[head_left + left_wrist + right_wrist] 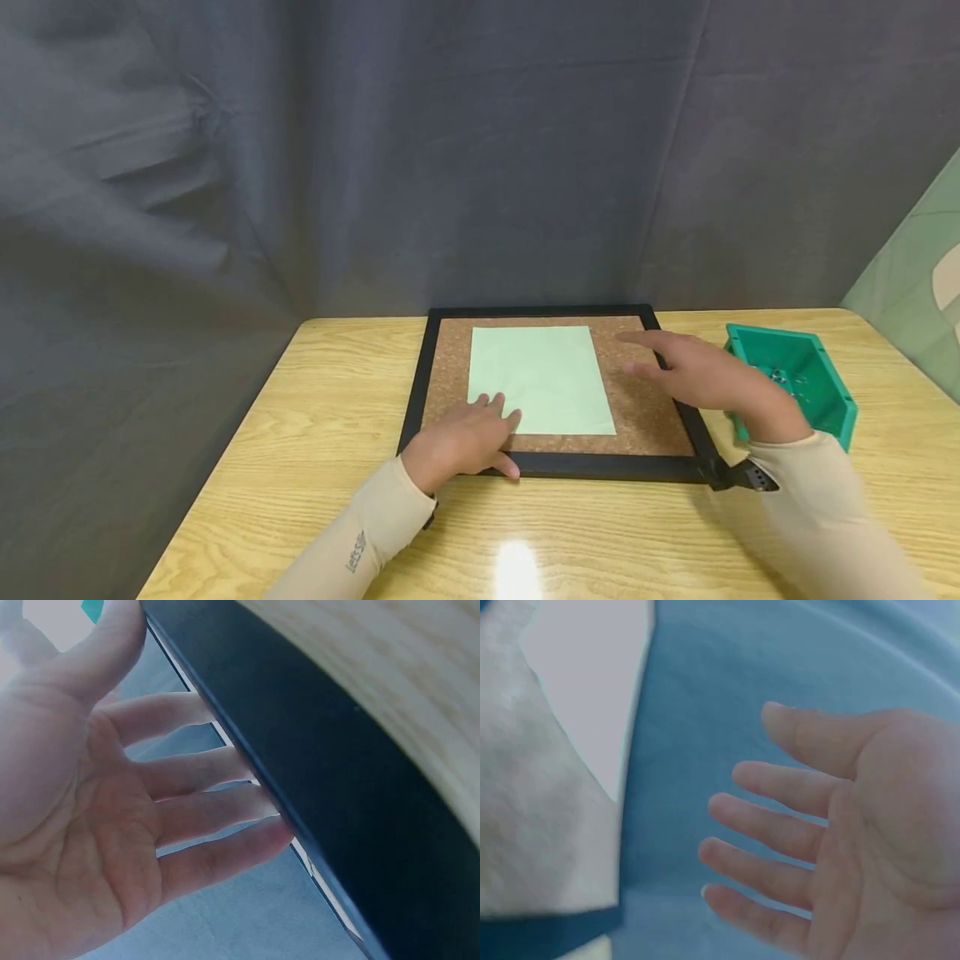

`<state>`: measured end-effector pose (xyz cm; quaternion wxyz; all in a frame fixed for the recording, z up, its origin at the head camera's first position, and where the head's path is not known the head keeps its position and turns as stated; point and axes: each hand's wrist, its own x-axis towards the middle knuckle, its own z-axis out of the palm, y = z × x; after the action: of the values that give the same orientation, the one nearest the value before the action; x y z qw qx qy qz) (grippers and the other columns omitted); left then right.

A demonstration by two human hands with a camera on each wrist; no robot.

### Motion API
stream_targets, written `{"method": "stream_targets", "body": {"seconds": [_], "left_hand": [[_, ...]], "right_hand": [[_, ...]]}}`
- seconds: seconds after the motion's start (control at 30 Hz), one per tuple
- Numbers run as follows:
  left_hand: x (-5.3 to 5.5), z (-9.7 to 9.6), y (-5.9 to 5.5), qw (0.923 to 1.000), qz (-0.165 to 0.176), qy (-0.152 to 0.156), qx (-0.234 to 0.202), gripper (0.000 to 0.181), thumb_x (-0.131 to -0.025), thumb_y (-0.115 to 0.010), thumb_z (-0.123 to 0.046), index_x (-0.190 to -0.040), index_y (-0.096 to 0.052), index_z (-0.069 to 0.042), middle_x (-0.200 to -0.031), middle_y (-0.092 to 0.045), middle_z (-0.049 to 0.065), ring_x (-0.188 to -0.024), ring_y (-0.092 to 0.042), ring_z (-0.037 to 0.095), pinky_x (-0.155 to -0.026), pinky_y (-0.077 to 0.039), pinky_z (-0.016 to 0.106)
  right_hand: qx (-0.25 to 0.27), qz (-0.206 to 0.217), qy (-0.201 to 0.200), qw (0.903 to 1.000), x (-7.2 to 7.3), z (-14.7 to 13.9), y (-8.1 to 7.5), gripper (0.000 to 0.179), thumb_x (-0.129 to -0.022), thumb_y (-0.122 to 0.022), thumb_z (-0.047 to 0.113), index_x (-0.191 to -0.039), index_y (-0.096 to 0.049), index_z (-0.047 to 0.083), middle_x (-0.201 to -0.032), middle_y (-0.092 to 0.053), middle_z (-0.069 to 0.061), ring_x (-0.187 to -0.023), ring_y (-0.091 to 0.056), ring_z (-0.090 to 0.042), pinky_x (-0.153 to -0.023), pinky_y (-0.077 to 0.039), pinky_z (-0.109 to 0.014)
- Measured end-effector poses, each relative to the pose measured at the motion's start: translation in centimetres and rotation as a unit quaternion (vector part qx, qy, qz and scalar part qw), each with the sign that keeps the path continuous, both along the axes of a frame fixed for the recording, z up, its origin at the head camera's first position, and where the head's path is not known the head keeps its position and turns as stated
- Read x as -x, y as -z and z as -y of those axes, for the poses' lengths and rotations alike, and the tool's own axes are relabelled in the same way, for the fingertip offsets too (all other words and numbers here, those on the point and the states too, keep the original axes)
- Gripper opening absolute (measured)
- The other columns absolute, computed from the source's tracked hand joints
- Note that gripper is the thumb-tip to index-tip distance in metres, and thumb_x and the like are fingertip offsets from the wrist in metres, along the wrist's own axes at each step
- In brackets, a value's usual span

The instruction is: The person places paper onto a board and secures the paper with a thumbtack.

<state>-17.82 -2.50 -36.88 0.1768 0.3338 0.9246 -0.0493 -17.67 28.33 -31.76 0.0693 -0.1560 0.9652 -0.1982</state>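
A pale green sheet of paper [551, 371] lies on a cork board [648, 421] with a black frame. My left hand [467, 437] is at the sheet's lower left corner, fingers spread and reaching over the near frame edge. In the left wrist view that hand's palm [97, 817] shows beside the black frame [300, 750], which hides the fingertips. Over the board's right side hovers my right hand [697, 371], its thumb and fingers apart and nothing between them. The right wrist view shows this hand [855, 832] with relaxed fingers, away from the paper [600, 690].
A green plastic bin [834, 400] stands on the wooden table [330, 400] to the right of the board, partly behind my right wrist. Several small shiny pieces [780, 377] lie in it. A dark grey curtain [487, 167] hangs behind the table and along its left side.
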Motion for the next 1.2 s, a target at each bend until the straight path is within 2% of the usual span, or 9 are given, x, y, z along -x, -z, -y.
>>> {"method": "stream_targets", "body": {"seconds": [0.1,0.23,0.33,0.5,0.73,1.03,1.1,1.17,1.2], "left_hand": [[-0.2,0.0,0.0,1.0,-0.001,-0.001,0.002,0.083,-0.087,-0.058,-0.059,-0.156,-0.034,-0.02,-0.164,-0.026,0.013,-0.151,-0.03,0.031,-0.118,-0.037,0.047],[-0.3,0.0,-0.1,1.0,-0.002,0.001,0.002,0.082,-0.088,-0.058,-0.058,-0.157,-0.034,-0.02,-0.164,-0.026,0.014,-0.151,-0.03,0.032,-0.117,-0.037,0.048],[-0.3,0.0,-0.3,1.0,-0.002,0.004,0.0,0.082,-0.088,-0.057,-0.058,-0.157,-0.034,-0.02,-0.164,-0.026,0.014,-0.151,-0.03,0.032,-0.117,-0.038,0.048],[-0.3,-0.2,-0.5,1.0,-0.002,0.006,-0.004,0.081,-0.088,-0.058,-0.057,-0.156,-0.035,-0.02,-0.164,-0.026,0.015,-0.15,-0.031,0.033,-0.117,-0.037,0.049],[-0.4,-0.3,-0.4,0.9999,0.013,-0.006,-0.007,0.082,-0.088,-0.06,-0.056,-0.156,-0.035,-0.02,-0.165,-0.025,0.014,-0.151,-0.029,0.033,-0.119,-0.035,0.05],[-0.5,-0.3,-0.4,0.9999,0.006,0.001,-0.013,0.081,-0.088,-0.06,-0.056,-0.156,-0.036,-0.019,-0.164,-0.026,0.015,-0.15,-0.03,0.034,-0.118,-0.037,0.049],[-0.5,-0.3,-0.4,0.9999,0.004,0.002,-0.013,0.081,-0.088,-0.06,-0.056,-0.156,-0.036,-0.019,-0.164,-0.027,0.016,-0.15,-0.031,0.034,-0.117,-0.037,0.049],[-0.5,-0.3,-0.4,0.9999,0.004,0.002,-0.015,0.081,-0.088,-0.06,-0.055,-0.156,-0.036,-0.019,-0.163,-0.027,0.016,-0.15,-0.031,0.034,-0.117,-0.037,0.049],[-0.5,-0.3,-0.4,0.9999,0.004,0.002,-0.016,0.081,-0.088,-0.061,-0.055,-0.156,-0.036,-0.019,-0.163,-0.027,0.016,-0.15,-0.031,0.034,-0.117,-0.037,0.049]], "right_hand": [[-0.004,-0.014,0.031,0.9994,-0.6,-1.2,-1.4,0.065,-0.102,-0.047,0.051,-0.154,-0.039,0.013,-0.156,-0.038,-0.026,-0.138,-0.04,-0.049,-0.103,-0.041,-0.066],[0.017,-0.035,0.056,0.9976,-1.1,-2.8,-2.7,0.059,-0.104,-0.047,0.046,-0.152,-0.042,0.013,-0.155,-0.04,-0.024,-0.136,-0.041,-0.05,-0.101,-0.041,-0.067],[0.03,-0.055,0.069,0.9957,-1.3,-3.9,-3.2,0.055,-0.104,-0.049,0.04,-0.151,-0.044,0.011,-0.153,-0.042,-0.024,-0.132,-0.045,-0.05,-0.098,-0.042,-0.067],[0.027,-0.07,0.108,0.9914,-1.6,-6.1,-3.9,0.056,-0.104,-0.047,0.043,-0.15,-0.045,0.01,-0.151,-0.042,-0.026,-0.124,-0.051,-0.052,-0.096,-0.042,-0.068],[0.005,-0.105,0.197,0.9749,-2.3,-9.6,-4.1,0.063,-0.107,-0.035,0.046,-0.15,-0.041,0.002,-0.143,-0.044,-0.036,-0.114,-0.052,-0.059,-0.085,-0.044,-0.071],[-0.007,-0.095,0.247,0.9644,-2.5,-12.0,-3.5,0.06,-0.108,-0.028,0.04,-0.152,-0.034,-0.002,-0.139,-0.041,-0.042,-0.111,-0.047,-0.062,-0.081,-0.042,-0.07],[-0.013,-0.093,0.252,0.9632,-2.3,-12.2,-3.2,0.059,-0.109,-0.023,0.035,-0.152,-0.033,-0.004,-0.13,-0.047,-0.041,-0.091,-0.054,-0.055,-0.07,-0.045,-0.062],[-0.023,-0.09,0.253,0.9631,-2.0,-12.4,-2.7,0.056,-0.109,-0.019,0.03,-0.152,-0.031,-0.005,-0.116,-0.052,-0.039,-0.071,-0.053,-0.044,-0.059,-0.043,-0.052],[-0.026,-0.083,0.251,0.9639,-1.9,-12.6,-2.5,0.056,-0.109,-0.017,0.029,-0.152,-0.03,-0.005,-0.116,-0.051,-0.039,-0.072,-0.052,-0.044,-0.059,-0.042,-0.051]]}}
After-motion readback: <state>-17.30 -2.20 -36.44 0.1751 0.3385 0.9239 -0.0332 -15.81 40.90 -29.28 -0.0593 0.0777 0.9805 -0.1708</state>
